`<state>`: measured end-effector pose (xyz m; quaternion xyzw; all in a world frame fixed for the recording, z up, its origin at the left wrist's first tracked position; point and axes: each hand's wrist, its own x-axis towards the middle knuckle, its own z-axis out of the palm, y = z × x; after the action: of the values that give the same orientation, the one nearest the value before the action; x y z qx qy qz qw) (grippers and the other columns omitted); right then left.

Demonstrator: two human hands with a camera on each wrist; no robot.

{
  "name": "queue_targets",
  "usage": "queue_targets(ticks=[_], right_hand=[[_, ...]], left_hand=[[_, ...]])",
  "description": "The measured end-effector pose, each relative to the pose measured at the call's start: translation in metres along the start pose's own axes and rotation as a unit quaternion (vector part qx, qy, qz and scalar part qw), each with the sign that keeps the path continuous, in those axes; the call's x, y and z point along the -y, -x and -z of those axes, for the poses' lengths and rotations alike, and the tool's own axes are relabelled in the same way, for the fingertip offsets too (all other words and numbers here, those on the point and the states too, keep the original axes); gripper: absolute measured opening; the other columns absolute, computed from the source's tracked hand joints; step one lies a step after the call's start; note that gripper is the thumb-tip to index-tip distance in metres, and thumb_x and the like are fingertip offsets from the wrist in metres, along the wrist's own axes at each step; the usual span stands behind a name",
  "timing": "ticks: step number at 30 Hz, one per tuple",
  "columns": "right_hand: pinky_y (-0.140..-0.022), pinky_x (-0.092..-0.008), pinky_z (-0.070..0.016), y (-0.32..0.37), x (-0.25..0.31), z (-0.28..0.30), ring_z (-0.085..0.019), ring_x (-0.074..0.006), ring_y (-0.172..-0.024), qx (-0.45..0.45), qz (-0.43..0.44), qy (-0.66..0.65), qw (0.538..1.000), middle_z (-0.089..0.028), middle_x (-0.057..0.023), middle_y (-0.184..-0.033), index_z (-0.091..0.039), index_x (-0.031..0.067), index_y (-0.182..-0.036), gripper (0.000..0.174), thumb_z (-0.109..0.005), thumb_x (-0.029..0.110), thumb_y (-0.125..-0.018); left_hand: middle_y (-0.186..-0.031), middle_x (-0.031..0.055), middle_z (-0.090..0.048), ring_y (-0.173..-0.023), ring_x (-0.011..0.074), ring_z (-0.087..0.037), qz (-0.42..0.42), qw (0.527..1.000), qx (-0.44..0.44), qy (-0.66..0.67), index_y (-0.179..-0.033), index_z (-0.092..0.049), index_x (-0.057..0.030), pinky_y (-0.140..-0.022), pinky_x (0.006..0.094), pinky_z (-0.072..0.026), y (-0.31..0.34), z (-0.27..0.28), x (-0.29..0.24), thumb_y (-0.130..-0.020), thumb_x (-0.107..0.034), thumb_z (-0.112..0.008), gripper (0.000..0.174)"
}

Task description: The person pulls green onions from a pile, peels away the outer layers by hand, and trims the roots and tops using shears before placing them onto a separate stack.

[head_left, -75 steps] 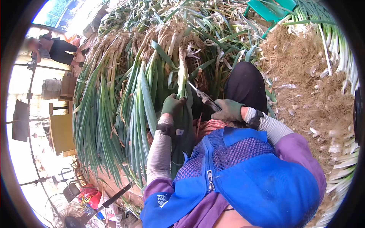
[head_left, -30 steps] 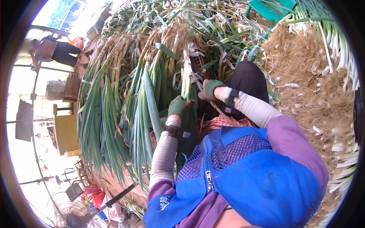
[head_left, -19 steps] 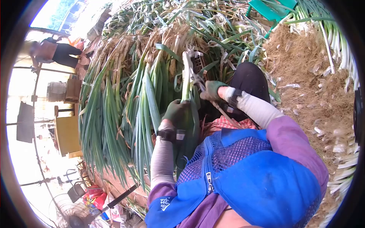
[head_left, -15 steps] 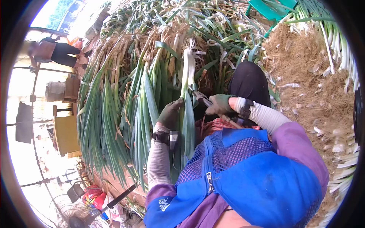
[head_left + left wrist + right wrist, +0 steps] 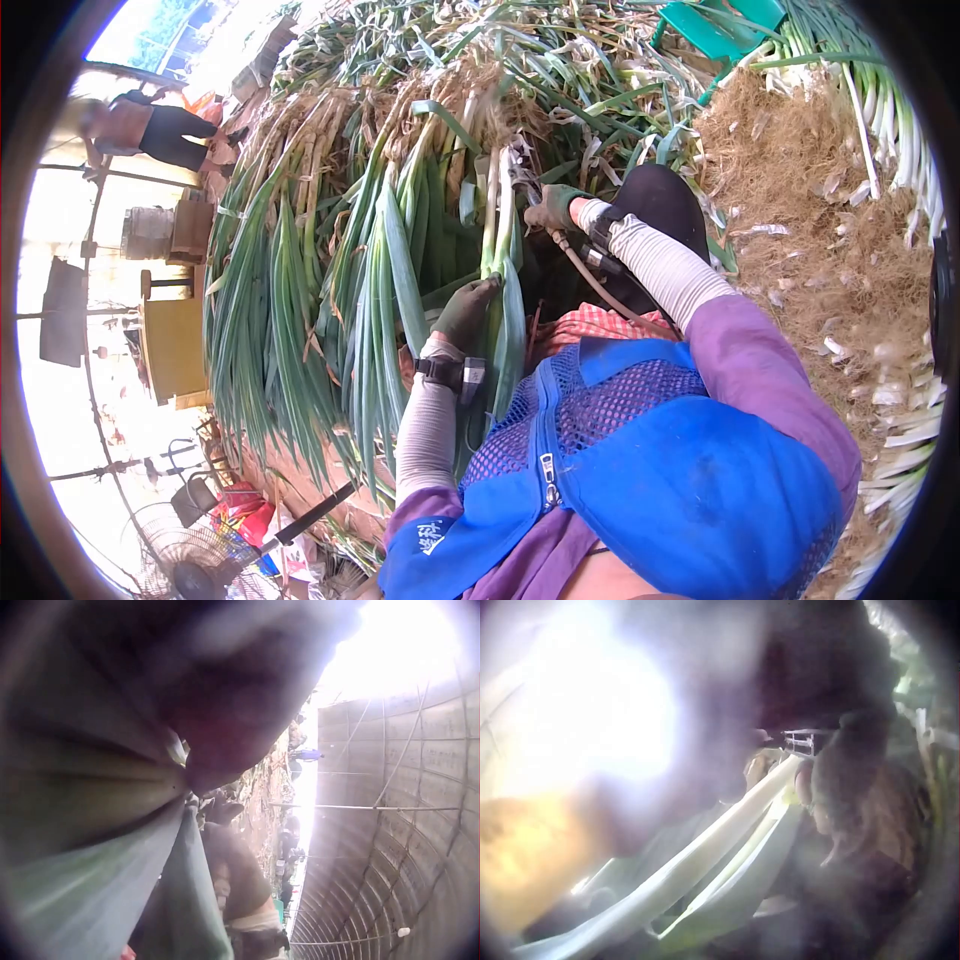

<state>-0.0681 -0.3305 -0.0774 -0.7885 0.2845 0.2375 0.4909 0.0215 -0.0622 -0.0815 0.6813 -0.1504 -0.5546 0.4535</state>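
In the head view my gloved left hand (image 5: 468, 312) grips long-leaved green onions (image 5: 490, 215) where the pale stems turn green. Their stems point away from me and their leaves trail back toward my lap. Over to the right, my gloved right hand (image 5: 555, 208) holds an air blow gun, its grey body mostly covered by the fingers. A hose (image 5: 600, 288) runs from it toward my lap. The gun's front end lies close beside the upper stems. Pale stems and leaves (image 5: 705, 855) cross the right wrist view; broad leaves (image 5: 97, 877) fill the left wrist view's lower left.
A heap of untrimmed green onions (image 5: 280, 270) hangs along the left, roots up. Brown roots and scraps (image 5: 810, 230) cover the ground at right, beside whitened stalks (image 5: 905, 150). A green plastic stool (image 5: 722, 30) stands at the back. A fan (image 5: 190, 570) is lower left; another person (image 5: 150, 130) stands upper left.
The right hand with the blow gun moved up along the stems, back toward me, then forward again. The left hand loosened and regripped; the thick white stem of half a second ago now gives way to thinner ones.
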Motion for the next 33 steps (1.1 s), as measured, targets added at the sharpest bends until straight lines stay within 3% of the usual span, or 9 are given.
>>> queue_targets(ticks=[4,7,10,12,17,20,27,30,33], right_hand=[[-0.081,-0.0408,-0.0540,0.013,-0.004,-0.007,-0.070,-0.0345,-0.088,-0.075,0.097,0.189,0.974,-0.070,-0.0237,-0.090,-0.069,-0.0050,-0.095,0.046,-0.060,0.038,-0.084],[-0.078,-0.0422,-0.0539,-0.002,-0.031,-0.023,-0.070,-0.0361,-0.085,-0.172,0.042,0.083,0.981,-0.070,-0.0242,-0.083,-0.067,-0.0079,-0.082,0.051,-0.067,0.042,-0.076],[-0.071,-0.0397,-0.0548,0.041,-0.032,-0.030,-0.071,-0.0320,-0.075,-0.078,0.065,0.007,0.995,-0.067,-0.0239,-0.073,-0.065,-0.0089,-0.083,0.052,-0.067,0.042,-0.074],[-0.073,-0.0399,-0.0543,0.051,-0.044,-0.042,-0.070,-0.0336,-0.078,-0.067,0.053,0.002,0.996,-0.068,-0.0248,-0.077,-0.064,-0.0098,-0.092,0.056,-0.067,0.042,-0.073],[-0.082,-0.0400,-0.0517,0.078,-0.043,-0.051,-0.068,-0.0358,-0.093,-0.066,0.042,0.036,0.996,-0.068,-0.0255,-0.092,-0.062,-0.0086,-0.105,0.062,-0.066,0.045,-0.074],[-0.084,-0.0407,-0.0507,0.067,-0.049,-0.054,-0.067,-0.0366,-0.098,-0.069,0.022,0.031,0.997,-0.068,-0.0272,-0.098,-0.061,-0.0087,-0.109,0.066,-0.066,0.048,-0.074],[-0.087,-0.0404,-0.0498,0.066,-0.049,-0.051,-0.066,-0.0367,-0.102,-0.079,0.023,0.039,0.996,-0.067,-0.0283,-0.103,-0.060,-0.0102,-0.111,0.070,-0.065,0.049,-0.075],[-0.088,-0.0405,-0.0497,0.061,-0.049,-0.054,-0.066,-0.0368,-0.102,-0.084,0.026,0.024,0.996,-0.066,-0.0286,-0.103,-0.061,-0.0102,-0.109,0.069,-0.065,0.049,-0.075],[-0.087,-0.0399,-0.0502,0.050,-0.052,-0.060,-0.066,-0.0361,-0.101,-0.088,0.017,0.033,0.995,-0.067,-0.0282,-0.103,-0.062,-0.0101,-0.109,0.068,-0.066,0.048,-0.075]], left_hand=[[-0.087,-0.0009,-0.062,-0.075,0.0064,-0.053,-0.009,1.000,-0.015,0.019,-0.109,-0.066,0.0019,-0.069,0.0245,-0.0454,0.000,-0.005,0.000,-0.097,-0.035,-0.059,0.039],[-0.093,0.0020,-0.067,-0.081,0.0120,-0.060,0.036,0.992,-0.049,-0.109,-0.106,-0.068,-0.0023,-0.076,0.0282,-0.0488,0.003,-0.006,-0.007,-0.096,-0.035,-0.060,0.035],[-0.090,0.0096,-0.071,-0.082,0.0193,-0.067,-0.014,0.879,-0.165,-0.448,-0.101,-0.070,-0.0050,-0.075,0.0322,-0.0512,0.020,-0.013,-0.044,-0.091,-0.033,-0.065,0.030],[-0.094,0.0138,-0.072,-0.086,0.0309,-0.069,-0.211,0.846,-0.265,-0.411,-0.100,-0.070,-0.0075,-0.076,0.0377,-0.0531,0.012,0.021,-0.049,-0.086,-0.034,-0.069,0.030],[-0.117,0.0196,-0.065,-0.103,0.0367,-0.064,-0.105,0.633,-0.470,-0.606,-0.117,-0.060,-0.0064,-0.091,0.0463,-0.0498,-0.026,0.097,-0.058,-0.082,-0.043,-0.070,0.052],[-0.115,0.0214,-0.066,-0.102,0.0380,-0.064,-0.008,0.631,-0.451,-0.631,-0.115,-0.062,-0.0059,-0.092,0.0466,-0.0492,-0.025,0.088,-0.080,-0.082,-0.038,-0.067,0.046],[-0.090,0.0222,-0.069,-0.085,0.0354,-0.068,-0.148,0.844,-0.289,-0.426,-0.094,-0.068,0.0003,-0.077,0.0419,-0.0514,0.031,0.090,-0.085,-0.080,-0.031,-0.066,0.035],[-0.086,0.0180,-0.070,-0.082,0.0290,-0.068,-0.086,0.921,-0.125,-0.359,-0.092,-0.068,0.0018,-0.076,0.0388,-0.0514,0.066,0.060,-0.106,-0.082,-0.040,-0.069,0.043],[-0.091,0.0190,-0.070,-0.084,0.0278,-0.068,-0.088,0.870,-0.278,-0.398,-0.101,-0.066,0.0026,-0.077,0.0370,-0.0510,0.044,0.081,-0.122,-0.084,-0.046,-0.069,0.052]])
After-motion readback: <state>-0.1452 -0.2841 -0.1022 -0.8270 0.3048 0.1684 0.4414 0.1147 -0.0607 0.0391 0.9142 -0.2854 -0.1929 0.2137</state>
